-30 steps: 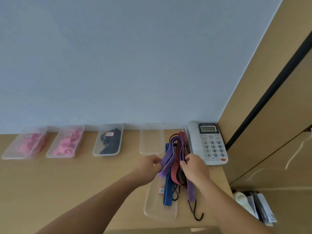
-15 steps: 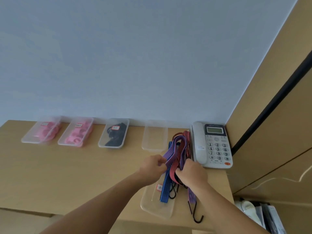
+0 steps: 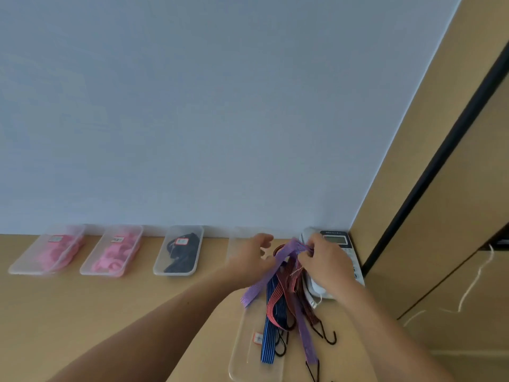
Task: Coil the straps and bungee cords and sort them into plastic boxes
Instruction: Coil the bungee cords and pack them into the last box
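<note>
Separating the purple strap (image 3: 286,257) from the cord bundle (image 3: 279,299), held above the near clear box (image 3: 245,351) beside the phone (image 3: 337,241) | right hand (image 3: 327,267) pinches its folded top | left hand (image 3: 252,257) half-curled against it, and we cannot confirm a grip | next, we judge: draw it free of the hooks, then coil.

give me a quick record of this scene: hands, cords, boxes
right hand: pinches the purple cord at its top fold
left hand: beside the same cord, grip unclear
other cords: blue striped cord and red striped cord hang over the near box
back row: left pink box, second pink box, black strap box
right of cords: phone
</note>
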Available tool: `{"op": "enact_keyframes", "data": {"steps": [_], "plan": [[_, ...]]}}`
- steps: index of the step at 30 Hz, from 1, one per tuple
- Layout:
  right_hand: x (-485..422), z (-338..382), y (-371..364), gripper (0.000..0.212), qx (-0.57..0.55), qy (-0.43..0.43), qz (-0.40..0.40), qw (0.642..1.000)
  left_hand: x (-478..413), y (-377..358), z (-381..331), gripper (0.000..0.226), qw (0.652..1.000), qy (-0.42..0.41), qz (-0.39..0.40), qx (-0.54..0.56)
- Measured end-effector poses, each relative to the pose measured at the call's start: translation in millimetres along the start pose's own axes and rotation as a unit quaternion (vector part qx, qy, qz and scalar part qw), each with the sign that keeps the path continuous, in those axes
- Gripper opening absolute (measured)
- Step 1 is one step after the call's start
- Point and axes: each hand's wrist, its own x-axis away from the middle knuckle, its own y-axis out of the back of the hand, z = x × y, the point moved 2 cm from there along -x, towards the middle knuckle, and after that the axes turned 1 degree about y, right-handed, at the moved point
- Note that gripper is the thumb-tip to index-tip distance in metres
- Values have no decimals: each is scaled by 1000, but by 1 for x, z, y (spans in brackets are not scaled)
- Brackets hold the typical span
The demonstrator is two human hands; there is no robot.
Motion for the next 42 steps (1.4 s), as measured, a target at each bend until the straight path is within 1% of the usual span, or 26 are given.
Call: {"op": "enact_keyframes", "data": {"steps": [2,4,5,6,7,8,10,12,14,16,17,19,20,22,23,24,26,29,32,34,36,38,39,40,41,42], "plan": [[-2,14,37,17,-21,53,-10,998,-5,15,-19,59,998,-50,-8,-25],[1,29,69,18,-78,105,15,991,-5,30,-36,61,995,-94,-13,-37],[4,38,85,18,-102,122,29,987,-4,38,-44,56,993,-113,-12,-37],[6,44,96,18,-118,132,43,983,-4,42,-50,44,992,-123,-5,-32],[7,48,104,19,-125,135,40,982,-3,47,-55,29,991,-129,3,-21],[7,52,114,20,-128,129,18,983,-1,52,-60,18,991,-135,7,-6],[6,56,129,18,-162,111,-55,979,2,61,-64,16,990,-135,13,41],[4,59,138,12,-273,98,-106,951,7,69,-65,17,986,-120,33,110],[5,65,141,13,-345,107,-129,923,14,73,-64,15,970,-88,88,209],[6,79,136,20,-357,137,-130,915,21,75,-66,14,952,-65,147,260],[8,86,132,24,-351,158,-130,914,22,76,-66,18,945,-58,162,277],[12,98,125,27,-314,211,-139,915,24,82,-65,32,928,-34,170,330],[13,101,122,26,-290,239,-140,916,23,86,-64,39,912,-21,169,372],[17,104,113,25,-248,267,-132,922,23,95,-60,46,873,-10,175,454],[19,105,109,24,-233,271,-125,926,24,99,-58,46,862,-10,180,474],[20,106,104,24,-224,274,-117,928,25,101,-56,44,860,-14,182,476],[24,109,96,22,-225,279,-109,927,25,102,-54,32,869,-27,163,467],[27,113,92,21,-273,246,-99,925,25,101,-53,22,870,-37,106,480],[28,113,88,23,-364,206,-71,906,28,103,-56,25,882,-61,93,457],[30,112,85,19,-446,165,-77,876,30,104,-58,27,884,-80,89,452],[30,112,79,30,-556,84,-66,824,31,106,-60,26,876,-96,92,463],[29,112,72,45,-636,21,4,772,31,108,-62,24,883,-112,85,447],[31,114,70,48,-654,11,48,755,31,109,-63,24,894,-119,74,425],[33,115,69,47,-656,14,80,750,31,110,-63,24,907,-125,61,397],[35,116,69,45,-649,19,94,755,31,111,-63,24,920,-130,46,367],[36,116,69,44,-641,21,91,762,31,112,-63,25,932,-136,30,336]]}}
